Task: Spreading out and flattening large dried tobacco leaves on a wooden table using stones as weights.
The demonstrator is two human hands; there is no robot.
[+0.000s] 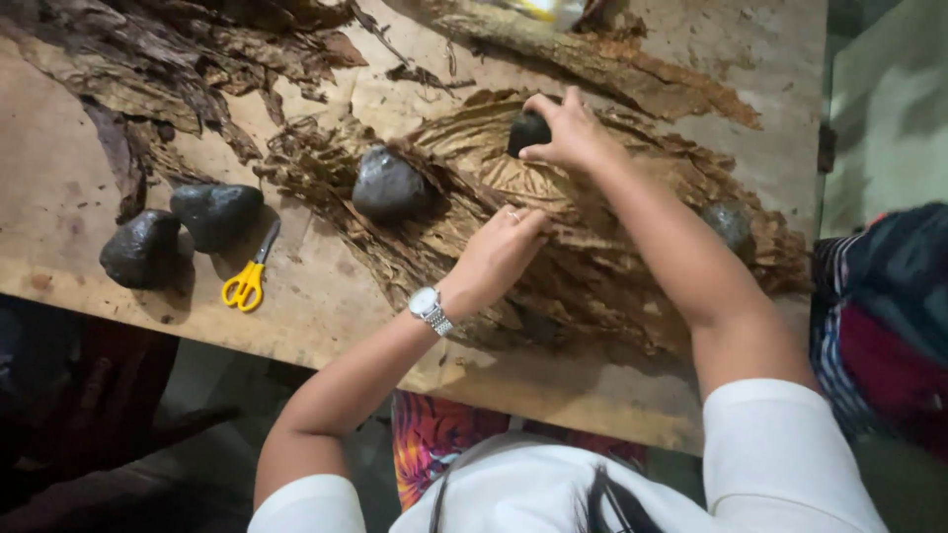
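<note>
I see my right hand gripping a dark stone on the dried leaves; my left hand presses those leaves near the table's front edge.
</note>
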